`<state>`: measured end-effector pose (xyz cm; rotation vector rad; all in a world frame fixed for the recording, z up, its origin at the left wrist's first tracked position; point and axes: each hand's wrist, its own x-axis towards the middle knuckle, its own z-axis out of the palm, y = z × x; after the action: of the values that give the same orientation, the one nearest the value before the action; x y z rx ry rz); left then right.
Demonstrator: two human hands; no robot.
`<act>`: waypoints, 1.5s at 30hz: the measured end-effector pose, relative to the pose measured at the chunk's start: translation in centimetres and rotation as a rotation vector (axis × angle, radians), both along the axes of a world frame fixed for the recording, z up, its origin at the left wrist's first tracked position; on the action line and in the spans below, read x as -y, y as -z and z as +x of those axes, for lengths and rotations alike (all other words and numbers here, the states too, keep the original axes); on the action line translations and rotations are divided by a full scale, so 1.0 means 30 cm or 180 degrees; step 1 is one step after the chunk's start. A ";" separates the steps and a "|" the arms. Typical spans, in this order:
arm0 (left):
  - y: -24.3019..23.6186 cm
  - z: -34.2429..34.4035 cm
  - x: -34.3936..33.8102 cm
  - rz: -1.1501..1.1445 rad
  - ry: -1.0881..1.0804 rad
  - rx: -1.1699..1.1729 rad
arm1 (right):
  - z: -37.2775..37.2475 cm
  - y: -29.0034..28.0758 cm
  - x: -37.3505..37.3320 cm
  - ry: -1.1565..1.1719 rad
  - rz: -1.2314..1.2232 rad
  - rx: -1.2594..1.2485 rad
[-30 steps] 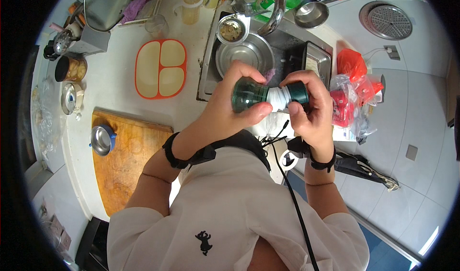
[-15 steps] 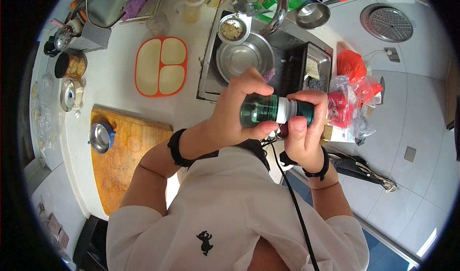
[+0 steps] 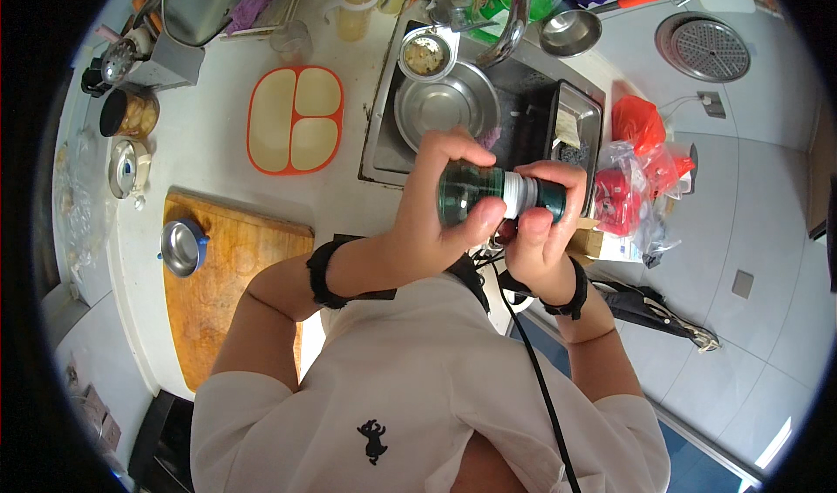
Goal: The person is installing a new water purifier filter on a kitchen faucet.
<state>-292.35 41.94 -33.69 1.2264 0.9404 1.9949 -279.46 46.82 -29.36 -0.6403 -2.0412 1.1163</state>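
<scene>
A dark green see-through bottle (image 3: pixel 471 186) lies sideways between my hands, in front of the sink. My left hand (image 3: pixel 436 201) is wrapped round its body, thumb below and fingers above. The bottle's white threaded neck (image 3: pixel 520 195) shows between the hands. My right hand (image 3: pixel 558 223) grips the dark green cap (image 3: pixel 552 200) at the right end, thumb underneath and fingers over it. Whether the cap is still fixed to the neck I cannot tell. What the bottle contains cannot be made out.
Behind my hands is a sink (image 3: pixel 375 157) with a steel basin (image 3: pixel 427 114) and a strainer (image 3: pixel 426 54). An orange-rimmed divided plate (image 3: pixel 294 136) lies on the counter. At left are a wooden cutting board (image 3: pixel 235 258) and a small steel bowl (image 3: pixel 181 247). Plastic bags (image 3: pixel 639 122) sit at right.
Both hands have shifted slightly, and the right hand with the cap has moved a little left and down. The grip on the bottle stays the same.
</scene>
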 end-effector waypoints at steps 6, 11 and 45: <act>-0.082 -0.078 -0.032 -0.1181 0.0879 -0.0425 | -0.017 -0.029 -0.104 0.0072 -0.1468 -0.0129; -0.044 -0.080 -0.044 -0.1065 0.0502 -0.0490 | -0.035 -0.061 -0.163 -0.0149 -0.1950 -0.0161; 0.025 -0.117 -0.099 -0.0812 0.0553 -0.1262 | -0.030 0.055 -0.163 0.0159 -0.0228 0.0944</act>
<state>-295.85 44.90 -34.45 1.5254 1.1895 1.4718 -280.38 51.70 -31.01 -0.9350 -2.2256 1.1233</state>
